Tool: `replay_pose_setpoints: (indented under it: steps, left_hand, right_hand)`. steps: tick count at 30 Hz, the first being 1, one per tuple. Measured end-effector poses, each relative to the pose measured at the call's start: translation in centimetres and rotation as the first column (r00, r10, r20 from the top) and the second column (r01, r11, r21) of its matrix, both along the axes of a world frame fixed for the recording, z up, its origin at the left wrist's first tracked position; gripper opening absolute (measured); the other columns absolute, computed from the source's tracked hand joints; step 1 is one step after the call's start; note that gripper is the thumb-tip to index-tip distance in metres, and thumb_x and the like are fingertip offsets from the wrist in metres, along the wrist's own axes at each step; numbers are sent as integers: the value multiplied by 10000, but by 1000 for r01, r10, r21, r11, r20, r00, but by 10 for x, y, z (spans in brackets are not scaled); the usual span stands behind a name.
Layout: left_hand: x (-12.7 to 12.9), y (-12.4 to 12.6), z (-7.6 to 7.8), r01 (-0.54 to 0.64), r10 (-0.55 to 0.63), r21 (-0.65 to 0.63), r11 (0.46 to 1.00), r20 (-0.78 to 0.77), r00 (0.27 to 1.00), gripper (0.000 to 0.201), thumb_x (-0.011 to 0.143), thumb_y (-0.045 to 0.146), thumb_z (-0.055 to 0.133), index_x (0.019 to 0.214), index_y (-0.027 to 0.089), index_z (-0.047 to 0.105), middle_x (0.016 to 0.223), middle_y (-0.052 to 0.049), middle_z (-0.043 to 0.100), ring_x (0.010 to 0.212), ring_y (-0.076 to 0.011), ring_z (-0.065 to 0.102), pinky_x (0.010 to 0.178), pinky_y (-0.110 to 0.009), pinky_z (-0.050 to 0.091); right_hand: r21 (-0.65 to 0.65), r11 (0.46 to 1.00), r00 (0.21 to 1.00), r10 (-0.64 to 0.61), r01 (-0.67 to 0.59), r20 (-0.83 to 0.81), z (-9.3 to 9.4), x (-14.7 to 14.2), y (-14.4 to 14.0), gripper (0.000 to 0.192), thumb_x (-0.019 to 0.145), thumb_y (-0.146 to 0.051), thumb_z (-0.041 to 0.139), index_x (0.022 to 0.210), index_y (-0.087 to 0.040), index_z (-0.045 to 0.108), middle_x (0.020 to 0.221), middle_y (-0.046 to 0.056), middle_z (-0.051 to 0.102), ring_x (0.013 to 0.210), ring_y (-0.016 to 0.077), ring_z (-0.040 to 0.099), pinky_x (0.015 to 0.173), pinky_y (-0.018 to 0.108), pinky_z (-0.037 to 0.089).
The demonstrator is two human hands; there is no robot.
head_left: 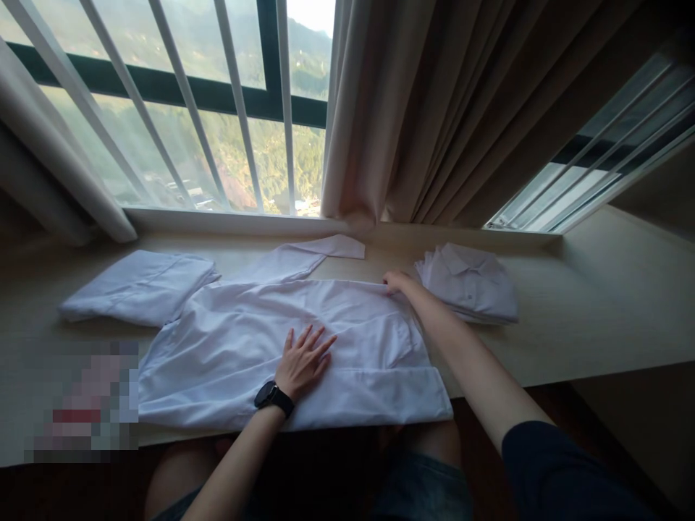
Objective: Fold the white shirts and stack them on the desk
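A white shirt (233, 354) lies spread on the pale ledge, its body stretching left to right and its near edge hanging along the ledge's front. One sleeve (293, 260) extends past the far side, bent to the right. My left hand (305, 362), with a black watch on the wrist, rests flat on the middle of the shirt, fingers spread. At the shirt's far right corner my right hand (396, 282) has its fingers closed on the edge of the cloth. The fingertips there are partly hidden.
Folded white garments lie on the ledge (570, 318): one bundle (141, 286) at the left, a stack (472, 282) with a collar on top at the right. A blurred-out item (87, 405) is at the near left. Behind stand a barred window (217, 130) and curtains (413, 108).
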State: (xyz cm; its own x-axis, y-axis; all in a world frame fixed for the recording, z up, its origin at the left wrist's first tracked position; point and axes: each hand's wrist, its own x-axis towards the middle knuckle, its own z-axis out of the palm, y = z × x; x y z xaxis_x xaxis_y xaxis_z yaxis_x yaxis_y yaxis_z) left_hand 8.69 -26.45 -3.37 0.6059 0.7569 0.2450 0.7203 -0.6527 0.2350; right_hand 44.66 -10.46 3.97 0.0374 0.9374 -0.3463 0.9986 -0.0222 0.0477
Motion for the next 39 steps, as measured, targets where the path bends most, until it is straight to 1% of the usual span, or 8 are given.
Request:
replay_pose_setpoints:
  steps: [6,11,16,22,27,31,36,39]
  left_hand:
    - [-1,0,-1,57,-57,18,998,12,998,426,998,378,462,1416,371,544,1492,-26,531,1437,-303,399,1192,-636,197]
    - [16,-4,11,131,-132,52,990,18,991,399,990,311,453,1361,290,599,1476,-66,542,1436,-291,400,1214,-607,181]
    - [106,-9,24,226,-225,-23,974,45,973,500,967,359,492,1459,274,478,1582,-79,401,1479,-284,317,1209,-530,236]
    - [198,19,26,-93,94,-242,966,-7,996,530,902,383,583,1390,190,506,1318,-174,610,1201,-344,556,997,-519,423]
    - [203,42,27,81,-85,-291,953,-2,996,446,862,364,646,1301,299,595,1298,-79,641,1211,-318,548,1017,-520,414]
    - [204,36,21,321,-313,-120,940,77,947,490,863,221,617,1341,324,577,1521,-19,482,1413,-275,385,1163,-526,289]
    - [211,21,13,387,-384,-64,920,58,922,304,901,197,526,1158,241,682,1436,-60,558,1292,-232,516,1099,-411,403]
    - [212,17,12,340,-335,-69,938,73,939,394,905,201,504,1279,242,620,1482,-91,510,1302,-261,499,1070,-440,414]
  right_hand:
    - [150,986,993,62,-77,102,13,35,-28,292,861,-253,613,1127,-206,723,1188,110,695,1112,240,630,915,299,473]
    - [227,965,987,109,-134,117,26,46,-64,260,907,-195,532,1051,-182,747,1113,120,692,1084,230,619,909,282,448]
    - [316,936,988,133,-152,80,42,44,-78,325,940,-175,471,1111,-221,743,1127,91,664,1030,194,620,858,247,438]
    - [424,897,985,166,-127,-56,52,45,-82,303,934,-172,500,1104,-227,745,1112,67,671,1014,183,619,855,235,432]
    - [397,917,990,81,-30,-114,40,49,-77,297,936,-161,498,1090,-222,745,1132,72,681,1040,185,621,882,236,432]
    - [390,920,990,24,33,-140,28,49,-74,268,941,-188,511,1082,-198,740,1124,85,691,1038,193,629,903,248,434]
    - [397,917,986,41,27,-161,30,47,-78,280,959,-198,486,1117,-201,717,1151,65,710,1081,182,629,915,234,429]
    - [400,916,981,53,26,-185,39,47,-86,293,967,-206,470,1131,-210,713,1153,57,726,1090,185,637,913,233,431]
